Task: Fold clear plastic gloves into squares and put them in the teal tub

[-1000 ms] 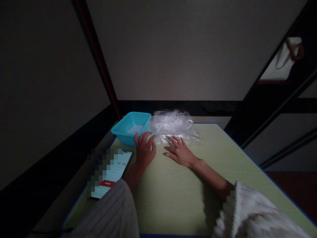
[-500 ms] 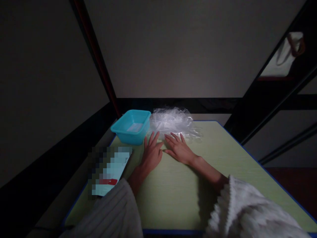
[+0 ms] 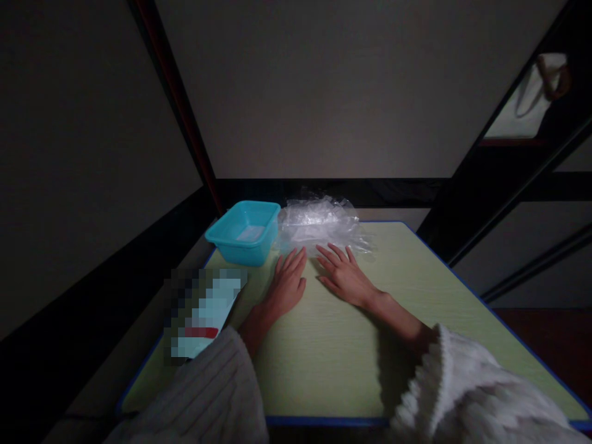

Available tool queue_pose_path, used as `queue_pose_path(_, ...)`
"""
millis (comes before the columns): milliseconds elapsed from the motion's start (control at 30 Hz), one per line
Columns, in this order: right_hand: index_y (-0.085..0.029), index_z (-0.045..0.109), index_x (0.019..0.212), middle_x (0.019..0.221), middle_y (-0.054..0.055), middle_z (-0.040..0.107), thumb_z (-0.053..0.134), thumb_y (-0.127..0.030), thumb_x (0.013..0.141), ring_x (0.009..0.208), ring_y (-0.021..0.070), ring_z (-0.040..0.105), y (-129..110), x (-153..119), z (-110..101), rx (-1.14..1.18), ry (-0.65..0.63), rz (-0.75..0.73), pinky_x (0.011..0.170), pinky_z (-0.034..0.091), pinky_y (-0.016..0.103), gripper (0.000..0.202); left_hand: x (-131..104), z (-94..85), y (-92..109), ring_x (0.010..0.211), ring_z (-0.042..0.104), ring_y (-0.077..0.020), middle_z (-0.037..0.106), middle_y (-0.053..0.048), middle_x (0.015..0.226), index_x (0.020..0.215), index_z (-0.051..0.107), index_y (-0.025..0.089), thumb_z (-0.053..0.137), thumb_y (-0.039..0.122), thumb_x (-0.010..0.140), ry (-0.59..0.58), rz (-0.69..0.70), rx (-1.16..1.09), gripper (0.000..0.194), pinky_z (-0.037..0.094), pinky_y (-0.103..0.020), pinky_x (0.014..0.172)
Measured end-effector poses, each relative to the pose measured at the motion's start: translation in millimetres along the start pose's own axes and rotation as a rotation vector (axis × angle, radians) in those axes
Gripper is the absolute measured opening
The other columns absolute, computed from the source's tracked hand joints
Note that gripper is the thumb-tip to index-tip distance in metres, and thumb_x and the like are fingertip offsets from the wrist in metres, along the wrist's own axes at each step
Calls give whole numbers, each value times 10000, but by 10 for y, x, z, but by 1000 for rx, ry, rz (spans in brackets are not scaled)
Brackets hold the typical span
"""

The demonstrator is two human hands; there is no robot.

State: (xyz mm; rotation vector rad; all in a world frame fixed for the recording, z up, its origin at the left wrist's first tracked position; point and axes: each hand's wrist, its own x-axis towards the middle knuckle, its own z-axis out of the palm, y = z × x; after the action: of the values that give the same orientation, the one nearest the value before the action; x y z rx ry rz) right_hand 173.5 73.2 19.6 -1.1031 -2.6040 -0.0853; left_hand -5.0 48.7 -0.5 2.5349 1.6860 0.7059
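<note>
My left hand (image 3: 287,282) is open, palm down over the table (image 3: 324,364), with its fingers stretched forward. To its right my right hand (image 3: 345,275) is also open, palm down, fingers spread, holding nothing. A small gap lies between the two hands. Just beyond the fingertips is a crumpled heap of clear plastic bags (image 3: 319,222). A blue plastic basin (image 3: 243,246) stands at the back left, beside the bags, with a whitish flat piece (image 3: 251,233) inside. Whether the fingertips touch the plastic I cannot tell.
A phone-like device with a lit, blurred screen (image 3: 213,311) lies at the left edge of the table, near my left sleeve. Behind the table rises a grey panel (image 3: 324,92). A white bag (image 3: 525,102) with a brown handle sits at the upper right.
My right hand has shifted right, so the gap between the hands is wider. The fingers of my left hand have drawn closer together and turned slightly right. The view has tilted slightly.
</note>
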Motion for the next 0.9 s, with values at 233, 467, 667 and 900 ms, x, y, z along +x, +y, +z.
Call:
queue_pose_path(233, -93, 398, 1319, 1380, 183, 378, 484, -180, 793, 1137, 322, 471, 263, 429, -141, 121, 109, 144, 897, 429, 489, 540, -11, 21, 3, 1347, 218, -263, 250, -163, 1453, 1238, 463, 99, 496, 54, 740, 22, 30, -77, 501, 249, -458, 1079)
queue_pose_path(467, -95, 185, 1406, 1473, 155, 193, 426, -62, 700, 1237, 259, 399, 422, 904, -365, 283, 264, 189, 853, 490, 367, 747, -13, 39, -30, 1335, 251, -266, 273, -176, 1441, 1189, 509, 90, 513, 47, 724, 37, 21, -191, 466, 279, -440, 1077)
queue_pose_path(667, -196, 75, 1421, 1511, 95, 50, 429, -93, 728, 1274, 287, 341, 315, 753, -513, 370, 465, 112, 837, 480, 410, 785, -16, 48, -34, 1322, 290, -248, 303, -135, 1437, 1158, 546, 130, 527, 47, 705, 64, -40, -391, 461, 275, -425, 1083)
queue_pose_path(900, -175, 343, 1350, 1387, 97, 403, 376, -103, 803, 1134, 250, 475, 163, 177, -469, 118, 440, -72, 857, 430, 412, 553, 64, 121, -38, 1220, 450, -229, 500, -102, 1307, 1062, 611, 166, 551, 104, 694, 82, -251, -799, 378, 345, -400, 1036)
